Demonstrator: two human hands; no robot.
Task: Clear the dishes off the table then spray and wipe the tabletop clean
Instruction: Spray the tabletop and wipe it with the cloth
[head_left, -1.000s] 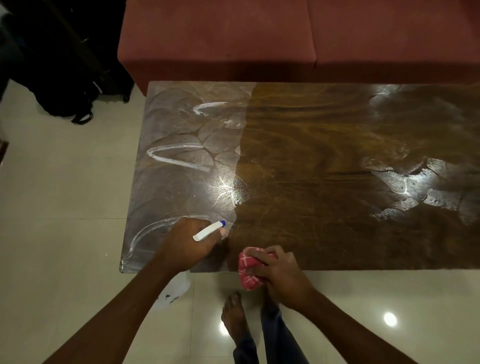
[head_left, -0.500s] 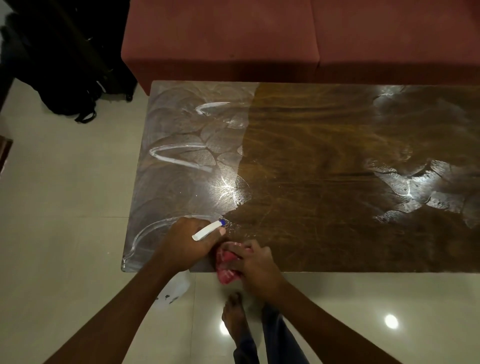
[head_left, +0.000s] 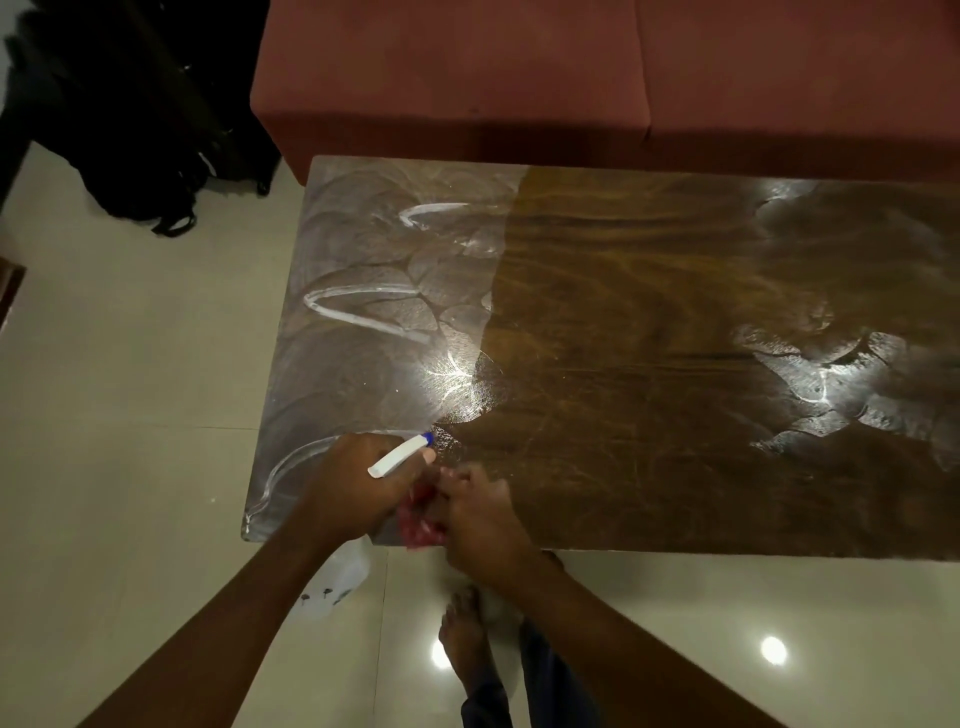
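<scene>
The wooden tabletop bears no dishes; its left third and right end are filmed with white foam streaks, its middle is dark and glossy. My left hand grips the white spray bottle by its head, blue nozzle pointing right over the near left edge; the bottle's body hangs below the edge. My right hand holds a red cloth against the near edge, right beside my left hand. The cloth is mostly hidden by both hands.
A red sofa stands against the table's far side. Dark bags lie on the tiled floor at the far left. My bare foot stands on the floor below the near edge.
My right hand has slid the red cloth to the left along the near edge until it sits against my left hand. The left hand and spray bottle have stayed put.
</scene>
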